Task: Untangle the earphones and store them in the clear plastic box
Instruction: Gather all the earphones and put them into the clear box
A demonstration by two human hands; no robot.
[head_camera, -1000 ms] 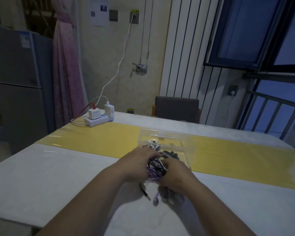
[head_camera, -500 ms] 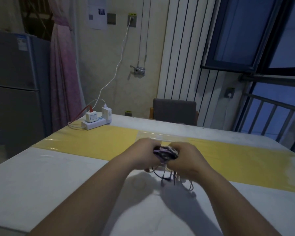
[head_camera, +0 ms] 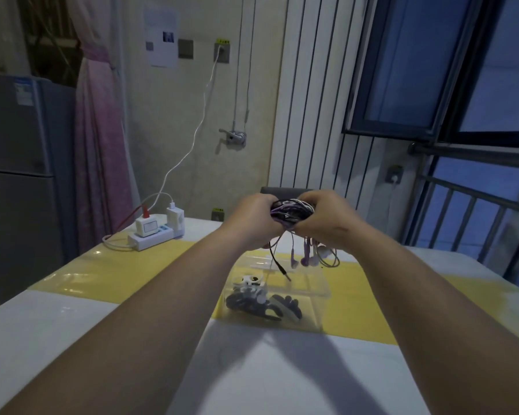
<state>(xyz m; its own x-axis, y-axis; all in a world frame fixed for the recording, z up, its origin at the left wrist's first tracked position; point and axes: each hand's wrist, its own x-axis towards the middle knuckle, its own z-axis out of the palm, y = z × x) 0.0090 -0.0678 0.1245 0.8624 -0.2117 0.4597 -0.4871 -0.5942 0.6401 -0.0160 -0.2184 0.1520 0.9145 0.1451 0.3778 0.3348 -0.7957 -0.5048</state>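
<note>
A tangled bundle of earphones (head_camera: pixel 291 211), with purple, white and black cords, is held up in the air between both hands. My left hand (head_camera: pixel 253 221) grips its left side and my right hand (head_camera: pixel 324 223) grips its right side. Earbuds and a black jack plug hang down from the bundle. Below it, on the table, stands the clear plastic box (head_camera: pixel 318 295), open at the top. Black and white earphones lie inside the box.
The box stands on a yellow strip across the white table (head_camera: pixel 42 339). A white power strip (head_camera: pixel 153 235) with chargers and cables sits at the table's far left. A dark chair back (head_camera: pixel 279 193) shows behind the hands. A fridge stands at far left.
Both hands have lifted the tangled bundle from the table surface up into the air above the box. The box, earlier hidden behind the hands, is now in plain view below them.
</note>
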